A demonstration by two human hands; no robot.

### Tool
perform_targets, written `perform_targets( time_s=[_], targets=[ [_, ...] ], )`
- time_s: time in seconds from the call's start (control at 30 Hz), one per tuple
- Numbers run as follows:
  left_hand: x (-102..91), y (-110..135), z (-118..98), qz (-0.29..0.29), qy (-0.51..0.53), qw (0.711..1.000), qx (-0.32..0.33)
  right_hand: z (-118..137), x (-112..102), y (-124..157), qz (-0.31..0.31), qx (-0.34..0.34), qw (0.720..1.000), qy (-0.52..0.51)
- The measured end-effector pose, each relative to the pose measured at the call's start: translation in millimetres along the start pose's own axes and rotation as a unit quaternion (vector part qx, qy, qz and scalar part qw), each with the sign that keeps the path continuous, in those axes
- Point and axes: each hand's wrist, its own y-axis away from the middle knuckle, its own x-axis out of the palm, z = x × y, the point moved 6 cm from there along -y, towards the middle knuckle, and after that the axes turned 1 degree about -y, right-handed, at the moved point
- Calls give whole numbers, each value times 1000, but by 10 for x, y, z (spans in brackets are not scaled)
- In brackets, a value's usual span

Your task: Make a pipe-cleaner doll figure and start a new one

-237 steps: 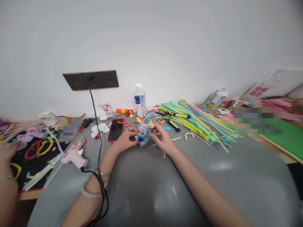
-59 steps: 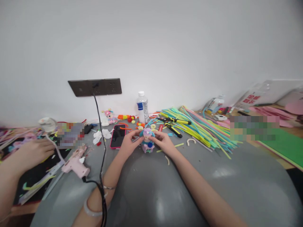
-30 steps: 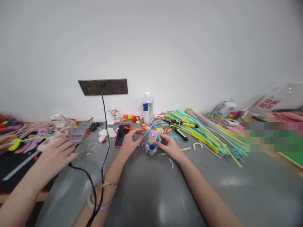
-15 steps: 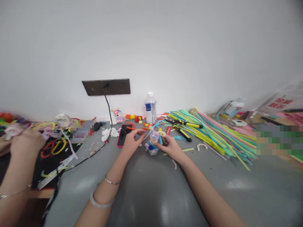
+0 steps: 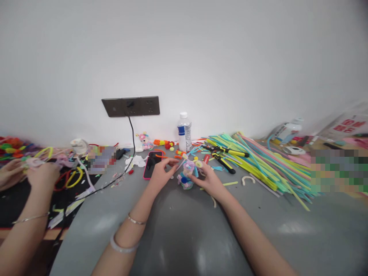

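Left hand (image 5: 163,173) and right hand (image 5: 212,181) held apart, a pastel pipe-cleaner figure (image 5: 188,168) between them on the grey table (image 5: 172,237). Right thumb and fingers clamped on the figure's right side; left fingers curled at its left, by a lilac strip (image 5: 179,165). Cannot tell whether they grip it.

Far left: co-worker's hands (image 5: 43,174) at a pale pink piece (image 5: 33,162) above a black mat (image 5: 14,211); red and yellow loops just beside. Black cable (image 5: 132,132) drops from the wall socket panel (image 5: 115,109) and runs across the table. Next, crumpled tissue (image 5: 135,162), then a pink-edged phone (image 5: 150,166), dark screen up. Behind it, a second figure (image 5: 145,142) near the wall; an upright bottle (image 5: 184,140) stands behind the handled figure.

Right of the hands: yellow-and-black pliers (image 5: 225,163), jaws toward the bottle, touching a spread pipe-cleaner bundle (image 5: 258,165). Cream arched piece (image 5: 247,177) in front. Far right: tilted bottle (image 5: 287,132).
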Motion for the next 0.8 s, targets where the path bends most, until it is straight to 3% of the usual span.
perform_targets(
  time_s=[0.47,0.8],
  targets=[
    [-12,-6,44,0,0,1000,1,27,26,-6,15,7,999,-40],
    [-27,-20,68,-8,4,1000,-3,43,-24,43,-7,3,1000,3]
  ],
)
